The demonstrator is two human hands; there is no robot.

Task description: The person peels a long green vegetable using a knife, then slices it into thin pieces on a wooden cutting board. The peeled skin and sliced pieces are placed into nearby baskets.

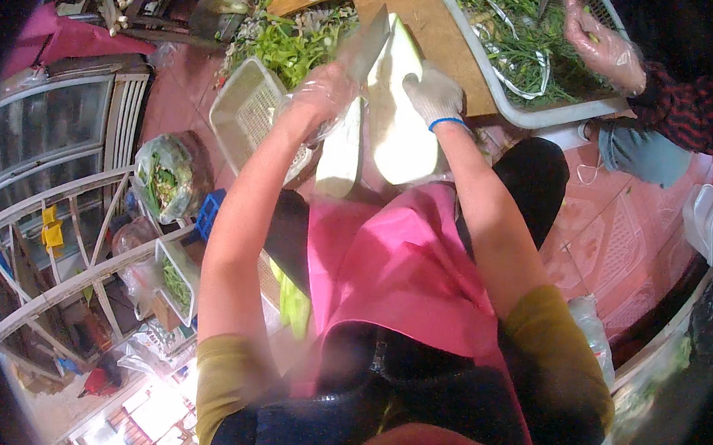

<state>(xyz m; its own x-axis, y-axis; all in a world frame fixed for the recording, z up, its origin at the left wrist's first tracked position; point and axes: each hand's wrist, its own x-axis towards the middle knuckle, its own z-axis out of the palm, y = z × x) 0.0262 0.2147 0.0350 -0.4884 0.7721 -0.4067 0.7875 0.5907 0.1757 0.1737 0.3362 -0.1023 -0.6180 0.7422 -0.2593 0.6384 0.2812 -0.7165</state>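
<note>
My left hand [325, 96], in a clear plastic glove, is closed on a kitchen knife [371, 43], whose broad blade points up and away. A long, pale gourd-like vegetable piece [400, 132] with a green skin edge stretches from the wooden board [460, 75] towards my lap. On its right side rests my right hand [437, 95], in a white knit glove with a blue cuff, thumb on the pale face. Another long pale piece [339, 153] lies to the left, below my left hand. The blade's tip is beside the top of the larger piece. The knife's handle is hidden in my hand.
A co-worker's gloved hand [604, 51] is over a grey-rimmed basket [507, 109] of greens at upper right. At left are a cream plastic basket [240, 109], cut green leaves [300, 51], a bag of vegetables [167, 178] and a white metal rack [66, 289].
</note>
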